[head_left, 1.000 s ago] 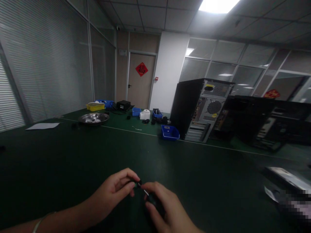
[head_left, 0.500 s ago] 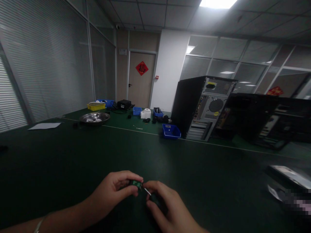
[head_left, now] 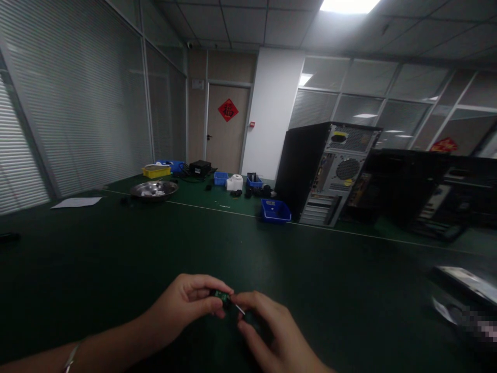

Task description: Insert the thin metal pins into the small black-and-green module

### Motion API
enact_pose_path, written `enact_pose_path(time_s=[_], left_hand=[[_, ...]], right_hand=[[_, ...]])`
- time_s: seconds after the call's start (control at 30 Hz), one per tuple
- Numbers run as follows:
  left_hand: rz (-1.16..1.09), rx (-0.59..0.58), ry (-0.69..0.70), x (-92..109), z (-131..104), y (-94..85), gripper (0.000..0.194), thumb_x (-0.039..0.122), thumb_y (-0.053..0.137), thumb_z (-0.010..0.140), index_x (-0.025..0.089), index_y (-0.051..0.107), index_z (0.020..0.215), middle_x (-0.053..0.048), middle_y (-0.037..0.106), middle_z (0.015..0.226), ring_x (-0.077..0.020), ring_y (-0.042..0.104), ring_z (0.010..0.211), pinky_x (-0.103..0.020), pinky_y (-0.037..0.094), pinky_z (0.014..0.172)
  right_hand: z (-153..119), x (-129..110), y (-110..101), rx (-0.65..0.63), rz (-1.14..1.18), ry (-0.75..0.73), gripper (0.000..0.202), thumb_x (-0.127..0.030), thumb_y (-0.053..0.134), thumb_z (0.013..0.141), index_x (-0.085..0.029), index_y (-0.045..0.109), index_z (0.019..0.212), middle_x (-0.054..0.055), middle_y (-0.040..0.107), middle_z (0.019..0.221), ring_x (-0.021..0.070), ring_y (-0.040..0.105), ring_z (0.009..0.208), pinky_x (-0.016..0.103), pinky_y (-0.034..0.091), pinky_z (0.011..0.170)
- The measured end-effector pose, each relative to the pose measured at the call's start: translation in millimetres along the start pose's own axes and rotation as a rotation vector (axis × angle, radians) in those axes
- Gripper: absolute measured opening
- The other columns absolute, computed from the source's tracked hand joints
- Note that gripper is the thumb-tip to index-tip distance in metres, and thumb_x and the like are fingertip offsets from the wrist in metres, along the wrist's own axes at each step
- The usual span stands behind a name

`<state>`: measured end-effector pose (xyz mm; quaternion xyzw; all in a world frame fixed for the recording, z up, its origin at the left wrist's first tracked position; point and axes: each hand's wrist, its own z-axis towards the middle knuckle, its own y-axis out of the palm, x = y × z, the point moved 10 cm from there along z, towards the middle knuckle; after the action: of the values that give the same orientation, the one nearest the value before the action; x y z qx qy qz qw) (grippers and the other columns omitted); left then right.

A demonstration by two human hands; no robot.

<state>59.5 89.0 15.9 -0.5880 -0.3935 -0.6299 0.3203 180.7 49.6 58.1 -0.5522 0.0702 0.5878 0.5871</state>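
1 small green circuit board [head_left: 222, 297], over the dark green desk [head_left: 330, 274], is pinched by the left hand [head_left: 194, 300]; judged light, stiff, fragile: hold by edges. The right hand's [head_left: 277, 331] grip is closed around 1 dark-handled, metal-shafted tool [head_left: 240, 309].

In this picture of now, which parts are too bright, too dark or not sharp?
Head view: ceiling lamp blown out to white; head view: dark tool handle in the right hand nearly lost in shadow; head view: lower right corner blurred and partly pixelated.
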Motion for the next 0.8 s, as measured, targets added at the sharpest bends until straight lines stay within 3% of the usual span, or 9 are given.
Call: enact_pose_path(time_s=[0.6,0.8], left_hand=[[-0.037,-0.01,-0.03,-0.7,2.1,-0.3,0.023,0.029,0.084,0.072,0.018,0.079,0.091,-0.003,0.078,0.08,-0.0158,0.067,0.067,-0.029,0.05,0.069],[0.038,0.034,0.043,-5.5,1.2,-6.6,0.027,0.036,0.082,0.074,0.019,0.078,0.094,-0.005,0.077,0.083,-0.0187,0.067,0.07,-0.031,0.052,0.07]], right_hand=[[0.0,2.9,1.5,0.005,0.016,-0.034,0.028,-0.012,0.057,0.087,-0.021,0.063,0.113,0.007,0.073,0.1,0.0193,0.07,0.089,0.027,0.053,0.078],[-0.9,9.8,3.7,0.019,-0.042,-0.054,0.029,-0.015,0.06,0.085,-0.02,0.066,0.113,0.009,0.075,0.096,0.0206,0.071,0.087,0.028,0.054,0.077]])
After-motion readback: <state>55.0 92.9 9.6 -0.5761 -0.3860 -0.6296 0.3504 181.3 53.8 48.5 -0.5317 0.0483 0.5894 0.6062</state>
